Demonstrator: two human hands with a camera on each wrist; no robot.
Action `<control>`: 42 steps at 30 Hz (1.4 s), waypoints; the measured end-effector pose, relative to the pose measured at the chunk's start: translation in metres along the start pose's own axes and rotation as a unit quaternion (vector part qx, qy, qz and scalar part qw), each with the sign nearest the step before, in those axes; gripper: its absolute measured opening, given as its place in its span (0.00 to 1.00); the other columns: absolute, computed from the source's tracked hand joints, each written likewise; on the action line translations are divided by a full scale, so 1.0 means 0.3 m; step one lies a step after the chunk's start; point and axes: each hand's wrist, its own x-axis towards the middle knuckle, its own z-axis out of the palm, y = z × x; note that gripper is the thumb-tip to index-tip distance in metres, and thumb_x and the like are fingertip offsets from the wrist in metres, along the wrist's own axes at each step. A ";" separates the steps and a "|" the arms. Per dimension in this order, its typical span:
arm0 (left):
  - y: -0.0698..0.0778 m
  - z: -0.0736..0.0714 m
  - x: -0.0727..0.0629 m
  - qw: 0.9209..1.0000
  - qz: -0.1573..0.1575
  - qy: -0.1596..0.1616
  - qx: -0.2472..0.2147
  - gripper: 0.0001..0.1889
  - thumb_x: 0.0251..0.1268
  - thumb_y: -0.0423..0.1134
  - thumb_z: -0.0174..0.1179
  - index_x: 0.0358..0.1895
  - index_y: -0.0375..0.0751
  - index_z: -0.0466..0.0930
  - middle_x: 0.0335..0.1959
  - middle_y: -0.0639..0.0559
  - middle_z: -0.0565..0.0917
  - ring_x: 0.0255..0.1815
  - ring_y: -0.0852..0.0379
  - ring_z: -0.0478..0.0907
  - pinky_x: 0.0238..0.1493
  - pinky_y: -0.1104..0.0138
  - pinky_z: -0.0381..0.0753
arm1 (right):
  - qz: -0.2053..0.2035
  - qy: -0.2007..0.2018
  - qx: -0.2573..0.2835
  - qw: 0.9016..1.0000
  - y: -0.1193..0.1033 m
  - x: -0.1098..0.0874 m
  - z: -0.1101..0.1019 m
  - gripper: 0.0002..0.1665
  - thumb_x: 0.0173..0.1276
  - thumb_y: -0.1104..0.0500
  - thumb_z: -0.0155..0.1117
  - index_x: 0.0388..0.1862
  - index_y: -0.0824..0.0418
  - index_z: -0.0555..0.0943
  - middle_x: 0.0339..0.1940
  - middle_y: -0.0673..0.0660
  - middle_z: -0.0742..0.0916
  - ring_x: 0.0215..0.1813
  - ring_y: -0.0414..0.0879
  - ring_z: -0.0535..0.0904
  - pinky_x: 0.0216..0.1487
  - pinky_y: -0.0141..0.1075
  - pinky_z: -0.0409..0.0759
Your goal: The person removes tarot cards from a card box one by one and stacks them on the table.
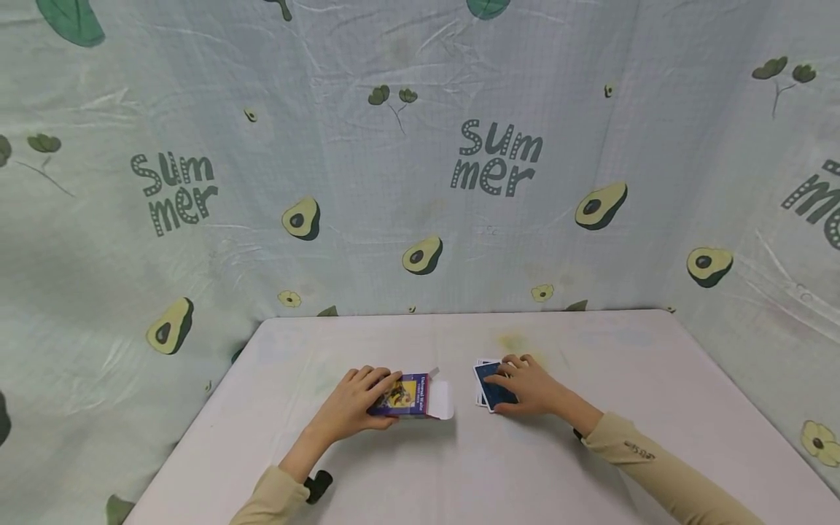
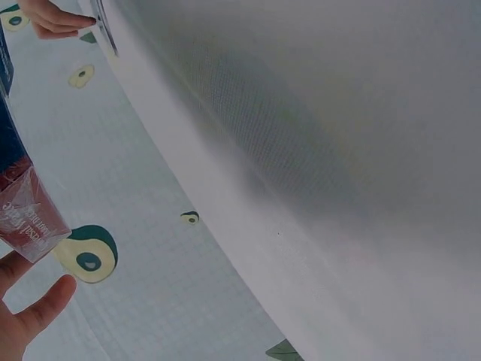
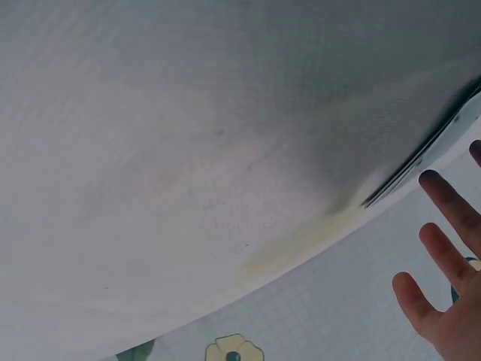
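Observation:
My left hand [image 1: 354, 405] grips a purple card box [image 1: 402, 394] with a yellow picture on its front, thumb along the near side and fingers over the far side. Its white end flap [image 1: 440, 401] stands open toward the right, and a shadow falls on the table below it. In the left wrist view the box's clear-wrapped end [image 2: 34, 218] shows beside the fingers. To the right, a slightly fanned stack of dark blue-backed cards [image 1: 488, 390] lies on the table. My right hand [image 1: 530, 386] rests on the stack with fingers spread; the right wrist view shows the fingers [image 3: 447, 199] extended near the cards' edge.
A pale cloth covers the table [image 1: 394, 343], with a faint yellow stain behind the cards. Hanging cloth [image 1: 354, 160] printed with avocados and lettering closes off the back and both sides. A dark wrist device [image 1: 319, 486] sits at the left cuff.

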 end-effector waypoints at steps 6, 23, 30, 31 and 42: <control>-0.002 -0.007 0.000 1.000 -0.001 -0.002 0.001 0.39 0.36 0.58 0.67 0.57 0.46 0.70 0.45 0.52 0.76 0.42 0.57 0.71 0.42 0.61 0.70 | 0.040 -0.055 0.018 0.997 0.028 0.018 0.008 0.44 0.48 0.30 0.58 0.62 0.47 0.67 0.64 0.57 0.69 0.66 0.58 0.59 0.56 0.57 0.60; 0.000 -0.004 -0.004 1.000 -0.005 -0.002 0.003 0.39 0.35 0.58 0.68 0.57 0.45 0.72 0.45 0.52 0.76 0.42 0.57 0.71 0.41 0.61 0.70 | 0.106 -0.148 0.106 0.978 0.072 0.048 -0.020 0.56 0.38 0.30 0.65 0.66 0.50 0.61 0.65 0.57 0.69 0.68 0.61 0.54 0.59 0.62 0.53; 0.003 0.000 -0.008 1.000 -0.006 -0.006 0.004 0.39 0.36 0.59 0.67 0.57 0.45 0.71 0.46 0.52 0.76 0.43 0.57 0.71 0.41 0.61 0.70 | 0.099 -0.128 0.127 0.979 0.068 0.044 -0.017 0.56 0.38 0.30 0.65 0.66 0.49 0.60 0.64 0.58 0.68 0.67 0.60 0.55 0.58 0.62 0.55; 0.003 0.000 -0.008 1.000 -0.006 -0.005 0.003 0.40 0.36 0.59 0.67 0.57 0.45 0.71 0.46 0.52 0.76 0.43 0.57 0.71 0.41 0.61 0.70 | 0.100 -0.126 0.128 0.979 0.068 0.045 -0.016 0.56 0.38 0.30 0.65 0.66 0.49 0.61 0.64 0.57 0.68 0.66 0.60 0.56 0.58 0.62 0.55; 0.005 0.007 -0.009 1.000 -0.008 -0.007 0.003 0.39 0.37 0.59 0.67 0.57 0.46 0.70 0.45 0.53 0.76 0.43 0.58 0.71 0.42 0.62 0.70 | 0.102 -0.088 0.071 0.988 0.057 0.035 -0.022 0.53 0.37 0.26 0.61 0.63 0.47 0.65 0.56 0.58 0.73 0.61 0.58 0.61 0.51 0.60 0.62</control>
